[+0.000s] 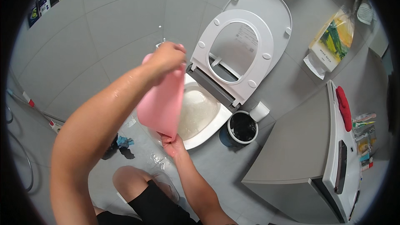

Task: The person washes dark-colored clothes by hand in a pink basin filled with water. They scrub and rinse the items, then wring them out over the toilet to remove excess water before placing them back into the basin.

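Note:
A pink plastic basin (162, 106) is tipped on its side over the left part of the white toilet bowl (223, 115). My left hand (168, 57) grips its upper end, the fingers partly hidden behind the basin. At the lower end, my right hand (172, 143) holds the rim, low by the front edge of the bowl. Cloudy, foamy water (198, 112) fills the bowl beside the basin. The toilet seat (265, 39) and the lid (281, 15) are both raised. Both forearms look wet.
A lined waste bin (229, 131) stands right of the toilet. Farther right is a grey vanity cabinet (290, 143) with a phone (341, 167) on its white top. Wet patches (161, 161) and dark and blue cloths (125, 142) lie on the tiled floor. A hose (26, 162) hangs at left.

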A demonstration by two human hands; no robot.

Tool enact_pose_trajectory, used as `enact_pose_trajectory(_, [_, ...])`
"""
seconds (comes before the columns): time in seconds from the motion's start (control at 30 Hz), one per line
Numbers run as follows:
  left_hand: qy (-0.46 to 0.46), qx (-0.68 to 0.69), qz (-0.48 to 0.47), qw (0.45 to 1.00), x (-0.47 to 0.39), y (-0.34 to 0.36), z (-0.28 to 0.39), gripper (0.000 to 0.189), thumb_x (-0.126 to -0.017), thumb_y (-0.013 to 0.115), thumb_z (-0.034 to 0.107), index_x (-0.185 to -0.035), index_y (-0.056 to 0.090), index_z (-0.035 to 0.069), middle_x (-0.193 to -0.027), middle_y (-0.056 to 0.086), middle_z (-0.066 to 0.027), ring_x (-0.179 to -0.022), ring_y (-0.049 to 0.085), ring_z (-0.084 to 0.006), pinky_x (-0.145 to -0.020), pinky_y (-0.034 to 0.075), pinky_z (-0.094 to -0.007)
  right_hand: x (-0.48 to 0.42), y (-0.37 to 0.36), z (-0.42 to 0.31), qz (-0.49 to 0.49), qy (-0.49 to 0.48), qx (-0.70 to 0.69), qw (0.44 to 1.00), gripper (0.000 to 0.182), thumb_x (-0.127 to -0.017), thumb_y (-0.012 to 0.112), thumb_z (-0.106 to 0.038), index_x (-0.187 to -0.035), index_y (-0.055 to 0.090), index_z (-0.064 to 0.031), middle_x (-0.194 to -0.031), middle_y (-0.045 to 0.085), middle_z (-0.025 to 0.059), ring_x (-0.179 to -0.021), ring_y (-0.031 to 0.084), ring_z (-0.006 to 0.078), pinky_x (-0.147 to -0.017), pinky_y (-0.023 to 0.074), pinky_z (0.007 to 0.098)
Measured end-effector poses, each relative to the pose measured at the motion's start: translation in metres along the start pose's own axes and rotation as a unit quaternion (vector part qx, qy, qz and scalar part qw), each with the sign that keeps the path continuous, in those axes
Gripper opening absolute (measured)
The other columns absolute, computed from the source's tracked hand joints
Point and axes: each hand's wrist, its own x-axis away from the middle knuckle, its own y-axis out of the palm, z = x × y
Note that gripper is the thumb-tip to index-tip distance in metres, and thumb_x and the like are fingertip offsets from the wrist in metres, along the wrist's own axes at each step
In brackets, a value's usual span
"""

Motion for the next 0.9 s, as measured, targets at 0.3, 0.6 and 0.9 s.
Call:
enact_pose_trajectory(0.3, [0.096, -0.029, -0.139, 0.985, 0.059, 0.019, -0.004, 0.034, -0.086, 0.053, 0.019, -0.113, 0.062, 0.001, -0.109, 0.064, -0.0174, -0.095, 0.063, -0.0251, -0.086, 0.047, -0.0338, -0.014, -0.010, -0.001, -0.122, 0.156, -0.169, 0.965, 0.030, -0.092, 0.046, -0.022, -0.107, 0.051, 0.0036, -0.103, 0.056, 0.0196, -0.047, 0.038, 0.0088, -0.033, 0.0341, 0.0166])
enact_pose_trajectory(0.6, [0.014, -0.283, 0.107, 0.953, 0.197, -0.192, -0.151, 0.031, -0.085, 0.057, 0.019, -0.112, 0.060, 0.004, -0.108, 0.062, -0.0150, -0.098, 0.060, -0.0251, -0.084, 0.049, -0.0330, -0.038, -0.008, 0.018, -0.101, 0.125, 0.075, 0.984, 0.031, -0.090, 0.051, -0.020, -0.116, 0.053, -0.0037, -0.111, 0.058, 0.0228, -0.056, 0.055, 0.0160, -0.040, 0.0427, 0.0208])
enact_pose_trajectory(0.9, [-0.180, -0.138, 0.606, 0.763, 0.404, -0.416, -0.233, 0.043, -0.086, 0.053, 0.015, -0.126, 0.047, 0.002, -0.104, 0.058, -0.0101, -0.087, 0.058, -0.0167, -0.070, 0.050, -0.0317, -0.080, 0.098, 0.196, -0.029, 0.046, 0.726, 0.685, 0.025, -0.080, 0.046, -0.004, -0.103, 0.054, 0.0049, -0.085, 0.063, 0.0151, -0.058, 0.063, 0.0216, -0.044, 0.0531, 0.0319])
